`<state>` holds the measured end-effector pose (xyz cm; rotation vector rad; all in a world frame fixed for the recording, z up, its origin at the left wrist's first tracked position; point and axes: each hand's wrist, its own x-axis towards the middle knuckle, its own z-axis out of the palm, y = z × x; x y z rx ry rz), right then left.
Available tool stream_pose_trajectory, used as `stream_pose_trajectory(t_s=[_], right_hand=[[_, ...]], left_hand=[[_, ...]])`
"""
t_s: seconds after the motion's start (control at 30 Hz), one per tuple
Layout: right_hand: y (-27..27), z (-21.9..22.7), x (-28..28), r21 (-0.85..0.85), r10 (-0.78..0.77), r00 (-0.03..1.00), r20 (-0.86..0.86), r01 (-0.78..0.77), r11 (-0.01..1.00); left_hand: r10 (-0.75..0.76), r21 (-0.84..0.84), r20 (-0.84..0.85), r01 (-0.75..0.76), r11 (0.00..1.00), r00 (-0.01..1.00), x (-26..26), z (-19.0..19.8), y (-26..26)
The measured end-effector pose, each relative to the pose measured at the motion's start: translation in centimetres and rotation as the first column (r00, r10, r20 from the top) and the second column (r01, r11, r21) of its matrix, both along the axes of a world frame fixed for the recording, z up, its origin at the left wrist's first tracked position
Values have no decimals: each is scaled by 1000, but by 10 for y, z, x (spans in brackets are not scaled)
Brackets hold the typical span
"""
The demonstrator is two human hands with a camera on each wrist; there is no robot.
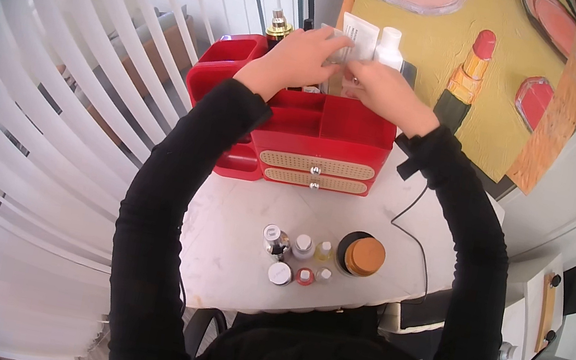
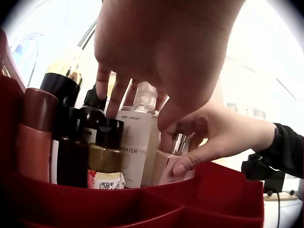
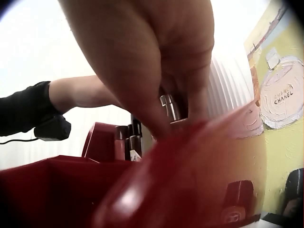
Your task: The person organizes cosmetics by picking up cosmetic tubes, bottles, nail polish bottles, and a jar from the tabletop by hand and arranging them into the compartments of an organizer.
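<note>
At the back of a red cosmetics organizer (image 1: 359, 127), both hands are among bottles. My left hand (image 1: 295, 58) is around the upper part of a clear square bottle (image 2: 135, 142) with a white label, fingers behind its cap and thumb on the near side. Beside it, my right hand (image 1: 389, 94) grips a small pink bottle (image 2: 166, 164) with a silver neck, its thumb across the front; fingers hide the bottle's top. A white tube (image 1: 361, 35) and a white bottle (image 1: 389, 50) stand just behind the right hand.
Dark and brown bottles (image 2: 71, 147) crowd the organizer's left rear. Two woven-front drawers (image 1: 317, 165) face me. On the white table (image 1: 230, 247) stand several small bottles and jars (image 1: 303, 246), with an orange-lidded jar (image 1: 365, 256). A painted lipstick picture (image 1: 505, 87) leans behind; a cable (image 1: 413, 233) trails rightward.
</note>
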<state>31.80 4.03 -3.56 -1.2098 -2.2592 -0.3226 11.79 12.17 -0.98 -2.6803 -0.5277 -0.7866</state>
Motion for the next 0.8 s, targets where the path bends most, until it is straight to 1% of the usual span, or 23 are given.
stream_pose_trajectory(t_s=[0.07, 0.17, 0.23, 0.3, 0.47, 0.57, 0.63, 0.67, 0.73, 0.77, 0.8], right_hand=[[-2, 1, -1, 21, -10, 1000, 6, 10, 1000], [-8, 6, -5, 42, -23, 1000, 13, 22, 999], [-14, 13, -7, 242, -49, 979, 200, -1, 970], [-10, 14, -4, 218, -48, 980, 194, 5, 976], [-5, 15, 0, 143, -27, 990, 137, 8, 990], [-4, 18, 0, 130, -57, 980, 190, 33, 991], [-4, 24, 0, 51, -32, 980, 196, 22, 998], [-4, 26, -2, 55, -30, 980, 198, 19, 998], [-4, 29, -10, 164, -17, 999, -43, 24, 986], [-1, 31, -12, 172, -17, 999, -39, 23, 985], [5, 31, -13, 213, 39, 994, -100, -17, 977]], left_hand=[[-67, -146, 90, 80, 986, 994, -3, 5, -5], [-101, -130, 120, 117, 985, 988, -8, 6, -6], [-93, -153, 130, 112, 982, 987, -7, 8, -4], [-88, -174, 135, 111, 978, 987, -3, 15, 1], [-83, -164, 28, 86, 983, 996, 7, 27, 7], [-101, -226, 46, 109, 968, 994, 5, 29, 9], [-90, -217, 43, 97, 971, 995, 4, 27, 7], [-92, -183, 42, 99, 978, 995, 4, 24, 7], [-95, -138, 45, 101, 985, 994, 1, 26, 4], [-66, -255, 74, 83, 963, 995, -3, 28, -1], [-37, -367, 96, 70, 927, 995, -6, 31, -5]])
